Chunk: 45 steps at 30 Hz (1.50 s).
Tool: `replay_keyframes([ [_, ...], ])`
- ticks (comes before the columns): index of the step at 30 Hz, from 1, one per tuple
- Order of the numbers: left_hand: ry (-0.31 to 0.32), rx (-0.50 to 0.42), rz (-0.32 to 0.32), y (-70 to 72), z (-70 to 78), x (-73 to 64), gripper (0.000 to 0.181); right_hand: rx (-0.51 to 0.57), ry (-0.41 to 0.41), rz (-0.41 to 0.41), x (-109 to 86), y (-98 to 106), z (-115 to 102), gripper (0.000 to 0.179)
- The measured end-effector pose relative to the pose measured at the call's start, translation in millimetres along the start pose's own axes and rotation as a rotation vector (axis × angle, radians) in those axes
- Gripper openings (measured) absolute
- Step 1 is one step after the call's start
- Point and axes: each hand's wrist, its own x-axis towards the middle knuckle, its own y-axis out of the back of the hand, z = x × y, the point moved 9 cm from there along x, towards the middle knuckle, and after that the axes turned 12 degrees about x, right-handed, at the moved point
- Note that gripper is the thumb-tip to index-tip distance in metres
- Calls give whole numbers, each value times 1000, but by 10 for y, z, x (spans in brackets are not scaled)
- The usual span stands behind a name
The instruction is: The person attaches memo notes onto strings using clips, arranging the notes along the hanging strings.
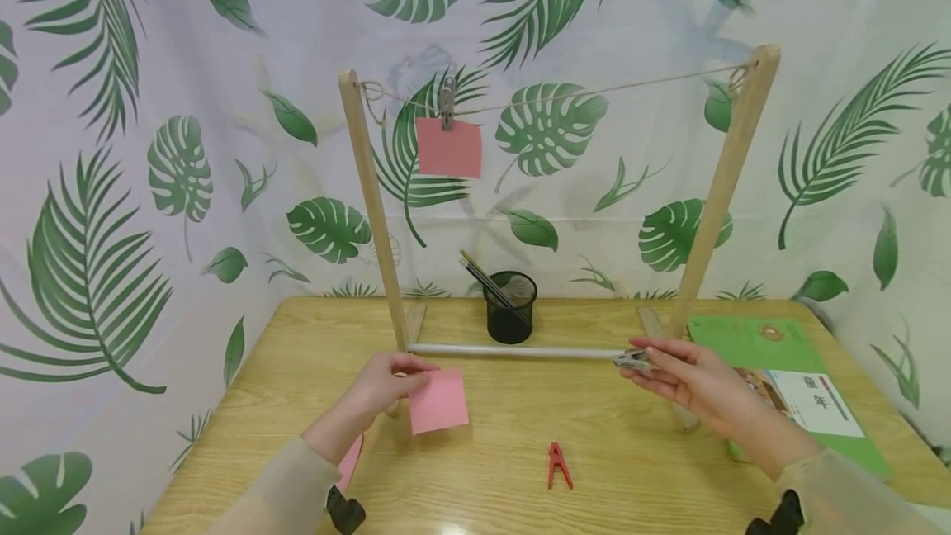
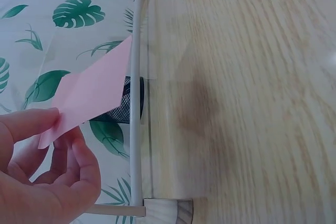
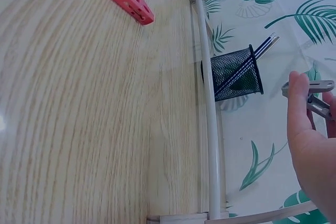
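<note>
A pink paper square (image 1: 439, 403) is pinched at its upper left corner between thumb and fingers of my left hand (image 1: 382, 393), above the table by the frame's left post. My right hand (image 1: 694, 374) holds a grey clothespin (image 1: 630, 359) near the right post; the right wrist view shows this clothespin (image 3: 316, 92) between thumb and fingers. From the string (image 1: 617, 89) of the wooden frame hangs another pink paper (image 1: 449, 149), gripped by a second grey clothespin (image 1: 447, 104). On the table between my hands lies a red clothespin (image 1: 557, 466).
Behind the frame's white crossbar (image 1: 520, 351) stands a black mesh pen holder (image 1: 509, 316) with pencils. Green books (image 1: 773, 341) lie at the right, partly behind my right arm. More pink paper (image 1: 349, 462) shows beside my left wrist. A leaf-patterned cloth (image 1: 579, 254) hangs behind the table.
</note>
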Motion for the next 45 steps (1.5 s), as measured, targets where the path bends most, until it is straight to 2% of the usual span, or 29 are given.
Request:
replay_keyframes([
  [10,-20,-26,-4,30,59,-7,19,12,1,1,26,-15,11,30],
  [18,-26,-68,-18,16,92,53,22,4,19,-65,65,-66,-4,35],
  [27,-45,-71,-8,10,201,104,22,-134,43,-39,86,-57,-19,38],
  [35,-48,-131,10,12,321,147,24,-89,120,-70,110,-77,-117,33],
  [37,-51,-146,16,17,345,162,25,-92,129,-53,116,-76,-145,31],
  [45,-48,-223,53,73,450,179,30,-83,164,-64,151,-158,-310,36],
])
